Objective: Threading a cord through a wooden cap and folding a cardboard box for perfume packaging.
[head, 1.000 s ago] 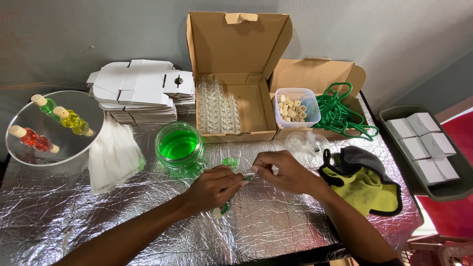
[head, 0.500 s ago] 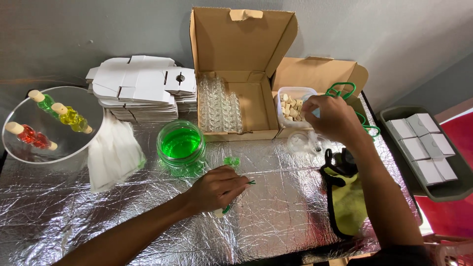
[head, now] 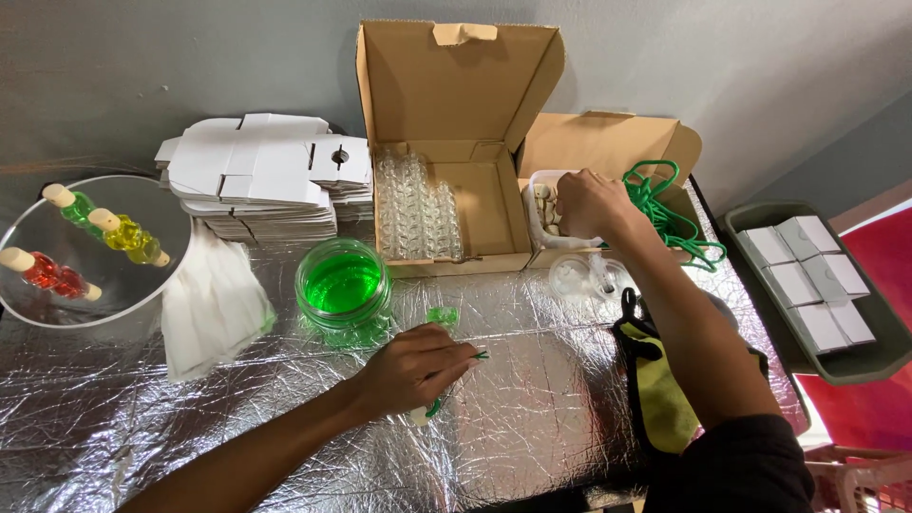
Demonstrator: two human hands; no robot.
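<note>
My left hand (head: 410,369) rests palm down on the foil (head: 532,418), fingers curled round a small vial (head: 425,412) with green in it; its pale end pokes out under my palm and a green tip shows past my fingertips. Just beyond them sits a little green bottle (head: 443,315), and beside that the jar (head: 343,285) of green liquid. My right hand (head: 589,202) is well apart, reaching into the tub (head: 541,204) of corks, fingers bunched down inside; I cannot tell whether they pinch one. Green cord (head: 670,214) lies just past that wrist, a clear lid (head: 581,278) under my forearm. The open box (head: 446,190) of empty vials stands between jar and tub.
</note>
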